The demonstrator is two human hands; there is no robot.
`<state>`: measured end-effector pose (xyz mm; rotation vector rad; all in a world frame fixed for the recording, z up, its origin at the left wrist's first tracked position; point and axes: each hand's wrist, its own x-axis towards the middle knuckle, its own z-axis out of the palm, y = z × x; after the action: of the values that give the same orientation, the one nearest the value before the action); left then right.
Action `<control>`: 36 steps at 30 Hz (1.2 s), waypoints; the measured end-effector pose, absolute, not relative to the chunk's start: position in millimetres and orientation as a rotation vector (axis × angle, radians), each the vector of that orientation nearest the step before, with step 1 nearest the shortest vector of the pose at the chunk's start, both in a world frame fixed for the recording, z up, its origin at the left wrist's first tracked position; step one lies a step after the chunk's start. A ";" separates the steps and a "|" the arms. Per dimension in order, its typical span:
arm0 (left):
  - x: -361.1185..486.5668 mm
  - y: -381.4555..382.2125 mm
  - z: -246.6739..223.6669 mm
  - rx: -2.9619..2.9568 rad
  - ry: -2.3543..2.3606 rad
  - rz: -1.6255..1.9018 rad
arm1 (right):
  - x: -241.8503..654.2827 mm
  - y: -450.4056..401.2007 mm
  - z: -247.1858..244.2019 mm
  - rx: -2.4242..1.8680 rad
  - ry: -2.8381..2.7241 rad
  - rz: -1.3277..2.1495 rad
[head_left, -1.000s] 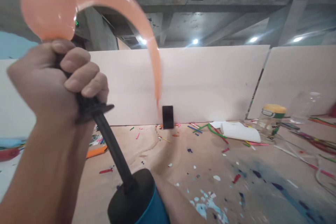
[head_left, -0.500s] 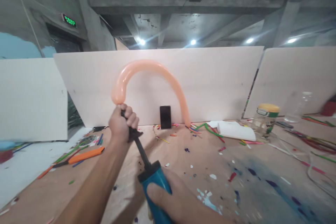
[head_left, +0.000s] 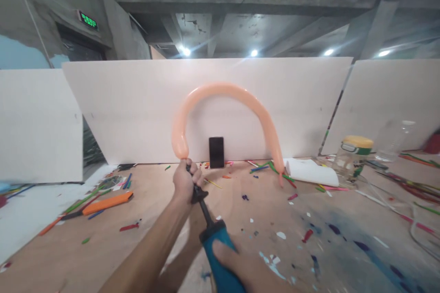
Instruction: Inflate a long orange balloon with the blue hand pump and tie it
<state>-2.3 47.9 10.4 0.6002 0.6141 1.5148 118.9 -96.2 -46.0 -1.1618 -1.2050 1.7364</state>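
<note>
A long peach balloon arches over the table, its left end at my left hand and its thin uninflated tip hanging at the right, near a paper roll. My left hand is closed round the black nozzle end of a hand pump and the balloon's neck. Lower down, my right hand grips the pump's blue body, thumb across its front. Between the two hands a short stretch of black shaft shows. Some of my right hand's fingers are hidden behind the pump.
A dark phone stands against the white board. Rightward are the paper roll, a yellow-lidded jar and a clear bottle. An orange-handled tool lies left. Balloon scraps and paint stains dot the table.
Both hands and the pump have moved right, with my left hand also lower. The balloon has shifted right and its arch is wider. The pump's visible shaft looks shorter.
</note>
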 end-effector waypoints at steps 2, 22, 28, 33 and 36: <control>11.4 41.8 -3.8 0.590 0.618 1.500 | 120.4 -78.7 -35.7 -1.127 -1.178 1.821; -10.9 62.9 -24.4 0.568 0.674 1.643 | 144.6 -76.9 -31.0 -1.243 -1.669 1.419; -34.8 50.9 -31.4 0.754 0.704 1.472 | 229.2 -46.5 -55.8 -1.840 -2.153 0.308; -26.9 32.8 -67.0 0.739 0.723 1.188 | 279.7 -12.7 -63.8 -2.010 -2.234 0.114; -17.4 26.8 -83.9 0.748 0.713 1.092 | 257.6 -5.5 -51.3 -1.826 -2.184 0.089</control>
<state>-17.4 26.8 -83.9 0.7476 0.7129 1.0923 257.6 -5.5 -51.3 -1.8260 -2.1836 0.0893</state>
